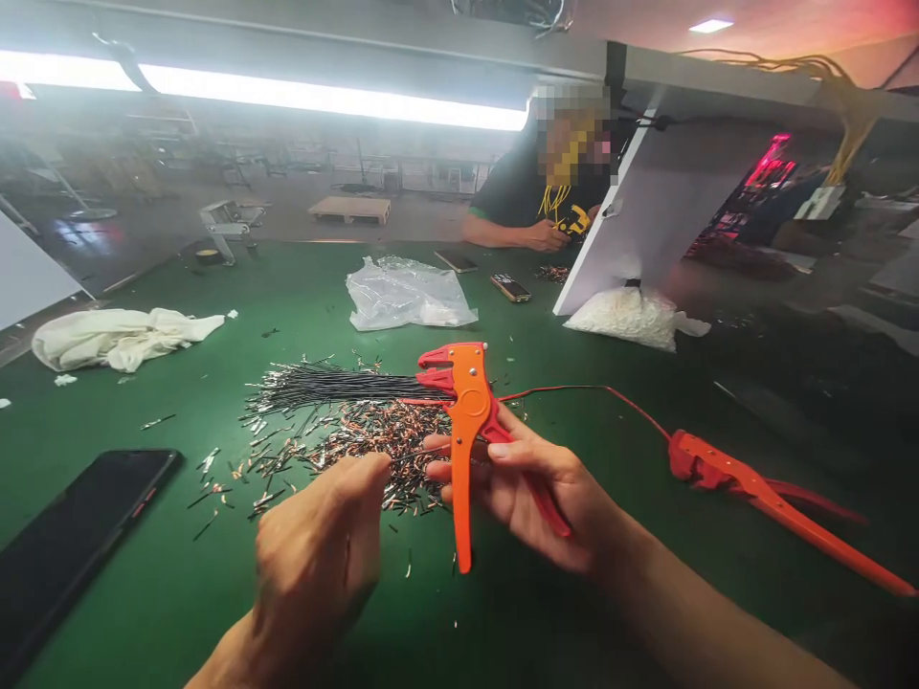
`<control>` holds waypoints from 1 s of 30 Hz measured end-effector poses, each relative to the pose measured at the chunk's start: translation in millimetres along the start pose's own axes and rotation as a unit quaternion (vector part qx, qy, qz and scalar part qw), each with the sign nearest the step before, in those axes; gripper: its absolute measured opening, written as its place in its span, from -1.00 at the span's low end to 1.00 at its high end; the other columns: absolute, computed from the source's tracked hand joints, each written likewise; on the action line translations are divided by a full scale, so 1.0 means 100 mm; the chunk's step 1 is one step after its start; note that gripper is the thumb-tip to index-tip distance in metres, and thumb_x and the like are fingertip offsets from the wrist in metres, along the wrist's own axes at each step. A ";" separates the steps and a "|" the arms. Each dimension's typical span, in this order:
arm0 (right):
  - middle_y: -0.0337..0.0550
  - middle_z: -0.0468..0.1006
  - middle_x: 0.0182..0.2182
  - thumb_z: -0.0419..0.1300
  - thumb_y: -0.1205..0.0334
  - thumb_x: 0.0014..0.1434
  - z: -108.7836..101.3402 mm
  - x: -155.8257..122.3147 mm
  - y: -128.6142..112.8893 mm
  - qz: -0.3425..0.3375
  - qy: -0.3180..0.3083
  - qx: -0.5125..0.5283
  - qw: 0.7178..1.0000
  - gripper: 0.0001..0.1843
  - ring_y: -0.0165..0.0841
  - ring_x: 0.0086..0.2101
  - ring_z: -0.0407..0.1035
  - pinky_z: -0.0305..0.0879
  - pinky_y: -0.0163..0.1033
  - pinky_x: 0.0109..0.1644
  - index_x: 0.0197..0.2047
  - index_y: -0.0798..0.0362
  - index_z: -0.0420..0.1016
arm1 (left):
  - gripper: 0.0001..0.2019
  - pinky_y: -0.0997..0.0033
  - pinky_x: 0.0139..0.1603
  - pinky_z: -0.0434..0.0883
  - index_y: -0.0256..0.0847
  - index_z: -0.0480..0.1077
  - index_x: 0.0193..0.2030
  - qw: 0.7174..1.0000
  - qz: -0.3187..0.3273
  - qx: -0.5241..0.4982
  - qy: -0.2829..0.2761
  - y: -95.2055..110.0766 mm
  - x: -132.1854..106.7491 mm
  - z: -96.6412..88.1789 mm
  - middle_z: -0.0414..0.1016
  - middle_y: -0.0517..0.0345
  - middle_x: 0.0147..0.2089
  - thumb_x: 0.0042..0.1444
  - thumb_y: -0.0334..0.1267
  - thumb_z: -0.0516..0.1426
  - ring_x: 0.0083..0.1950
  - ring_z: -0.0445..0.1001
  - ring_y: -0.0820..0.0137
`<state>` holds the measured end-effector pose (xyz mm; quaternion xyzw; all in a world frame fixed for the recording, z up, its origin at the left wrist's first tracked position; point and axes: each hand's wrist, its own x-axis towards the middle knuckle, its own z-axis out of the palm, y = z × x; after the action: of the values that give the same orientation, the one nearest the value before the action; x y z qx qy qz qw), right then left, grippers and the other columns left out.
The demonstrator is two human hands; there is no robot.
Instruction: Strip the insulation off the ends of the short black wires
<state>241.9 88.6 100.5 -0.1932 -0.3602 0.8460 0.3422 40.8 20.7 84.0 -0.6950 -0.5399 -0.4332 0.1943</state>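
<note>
"As you look across the table (610,435), what materials stand out?"

"Smooth green top, strewn with a loose, bristly heap of clippings (392,431), coppery and black. Behind them lies a bundle of black wires (345,386), thin and straight, frayed-looking at the left end. The wire stripper (469,402) has a flat orange body, a long tapering handle and red jaws parted toward the left."

"How are the hands posed?"

"The right hand (549,478) reaches in from the lower right, thumb forward and fingers behind the orange handle, closed around the stripper. The left hand (320,541) is bunched, its back toward us; the fingertips are hidden, so I cannot tell whether they grip anything."

"And where exactly is the tool?"

"Upright in the right hand's grasp, to the right of the left hand and apart from it, its head overlapping the bundle's right end in view."
</note>
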 end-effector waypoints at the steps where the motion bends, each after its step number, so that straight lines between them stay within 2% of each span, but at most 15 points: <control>1: -0.01 0.57 -0.02 0.09 0.36 0.20 0.03 0.00 0.03 0.009 -0.017 0.028 0.999 -0.50 -0.25 -0.07 0.52 0.30 -0.08 0.13 0.21 0.01 0.16 | -0.91 0.60 -0.53 0.29 -0.18 0.36 -0.19 1.000 0.014 -0.010 -0.002 0.02 0.00 -0.01 0.49 0.28 -0.50 0.26 -0.43 0.06 -0.61 0.36 0.56; 3: -0.02 0.58 -0.02 0.05 0.36 0.24 0.07 -0.02 0.09 0.022 -0.042 0.076 0.996 -0.51 -0.23 -0.04 0.51 0.30 -0.04 0.14 0.23 -0.01 0.14 | -0.91 0.60 -0.54 0.29 -0.17 0.34 -0.17 0.998 0.036 -0.040 -0.030 0.07 -0.01 -0.01 0.48 0.30 -0.52 0.28 -0.41 0.05 -0.62 0.34 0.57; 5: -0.03 0.58 -0.02 0.02 0.37 0.28 0.11 -0.03 0.15 0.023 -0.055 0.106 0.993 -0.54 -0.23 -0.03 0.51 0.33 -0.02 0.11 0.22 -0.03 0.15 | -0.89 0.61 -0.53 0.33 -0.19 0.32 -0.07 0.993 0.044 -0.080 -0.073 0.13 -0.04 -0.02 0.55 0.22 -0.41 0.30 -0.32 0.05 -0.60 0.37 0.58; 8: -0.03 0.58 0.00 0.00 0.38 0.29 0.12 -0.04 0.20 0.002 -0.054 0.127 0.990 -0.57 -0.23 -0.04 0.51 0.32 0.02 0.11 0.21 -0.04 0.16 | -0.71 0.63 -0.59 0.33 -0.25 0.23 0.07 0.986 0.004 -0.111 -0.124 0.19 -0.09 -0.02 0.60 0.12 -0.31 0.29 -0.18 0.08 -0.60 0.42 0.58; 11: -0.03 0.59 -0.02 -0.01 0.33 0.31 0.08 -0.02 0.24 0.008 -0.035 0.138 0.990 -0.66 -0.21 -0.05 0.50 0.30 0.08 0.11 0.14 -0.01 0.24 | -0.75 0.63 -0.69 0.23 -0.21 0.21 0.02 0.979 -0.034 -0.115 -0.162 0.20 -0.11 0.01 0.56 0.24 -0.44 0.32 -0.11 0.04 -0.64 0.42 0.55; 14: 0.01 0.60 -0.07 0.03 0.21 0.30 0.06 0.00 0.27 0.038 -0.027 0.148 0.988 -0.72 -0.21 -0.07 0.48 0.33 0.00 0.06 0.04 0.07 0.34 | -0.81 0.63 -0.68 0.23 -0.18 0.24 -0.08 0.977 -0.015 -0.106 -0.183 0.19 -0.10 0.06 0.53 0.27 -0.46 0.37 -0.12 -0.03 -0.65 0.41 0.56; 17: 0.00 0.61 -0.15 0.10 0.16 0.27 0.05 0.00 0.29 0.047 -0.016 0.140 0.989 -0.75 -0.26 -0.15 0.48 0.37 -0.10 -0.04 -0.04 0.10 0.39 | -0.77 0.63 -0.60 0.29 -0.19 0.29 -0.10 0.982 0.022 -0.096 -0.161 0.20 -0.06 0.04 0.49 0.27 -0.47 0.40 -0.13 -0.09 -0.62 0.41 0.57; 19: -0.06 0.60 -0.22 0.13 0.18 0.25 0.04 0.00 0.28 0.040 -0.016 0.135 0.990 -0.79 -0.27 -0.21 0.48 0.39 -0.10 -0.07 -0.08 0.08 0.40 | -0.73 0.63 -0.62 0.23 -0.16 0.30 -0.25 0.988 0.034 -0.080 -0.130 0.20 0.00 -0.03 0.36 0.33 -0.57 0.41 -0.16 -0.11 -0.65 0.32 0.58; 21: -0.10 0.58 -0.23 0.17 0.20 0.22 0.02 -0.01 0.26 0.039 -0.040 0.139 0.989 -0.80 -0.27 -0.22 0.49 0.39 -0.08 -0.07 -0.10 0.07 0.40 | -0.71 0.62 -0.66 0.15 -0.13 0.25 -0.37 0.994 0.016 -0.052 -0.097 0.19 0.05 -0.10 0.23 0.37 -0.62 0.40 -0.23 -0.10 -0.69 0.20 0.59; 22: -0.10 0.57 -0.22 0.20 0.22 0.19 0.01 -0.01 0.24 0.041 -0.059 0.140 0.988 -0.78 -0.28 -0.21 0.48 0.40 -0.09 -0.07 -0.09 0.07 0.41 | -0.73 0.62 -0.65 0.14 -0.13 0.25 -0.37 0.996 0.001 -0.045 -0.080 0.18 0.07 -0.13 0.23 0.37 -0.61 0.39 -0.27 -0.09 -0.68 0.20 0.59; 26: 0.01 0.57 -0.12 0.25 0.29 0.09 0.01 -0.03 0.25 0.068 -0.122 0.120 0.983 -0.58 -0.27 -0.18 0.49 0.41 -0.13 -0.09 0.04 0.13 0.40 | -0.87 0.60 -0.53 0.33 -0.13 0.30 -0.22 0.998 -0.040 -0.041 -0.023 0.07 0.13 -0.16 0.45 0.28 -0.48 0.33 -0.37 -0.03 -0.54 0.40 0.55; 30: -0.11 0.56 -0.22 0.28 0.31 0.03 0.07 -0.09 0.30 0.087 -0.132 0.120 0.980 -0.51 -0.22 -0.20 0.52 0.40 -0.11 -0.10 0.07 0.08 0.38 | -0.85 0.59 -0.51 0.40 -0.15 0.37 -0.12 0.998 -0.027 -0.023 -0.055 -0.01 0.15 -0.14 0.58 0.25 -0.39 0.30 -0.39 0.00 -0.56 0.47 0.54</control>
<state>230.6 63.6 83.2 -0.0684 -0.2800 0.9276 0.2375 34.7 19.4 104.2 -0.7071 -0.5584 -0.4117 0.1366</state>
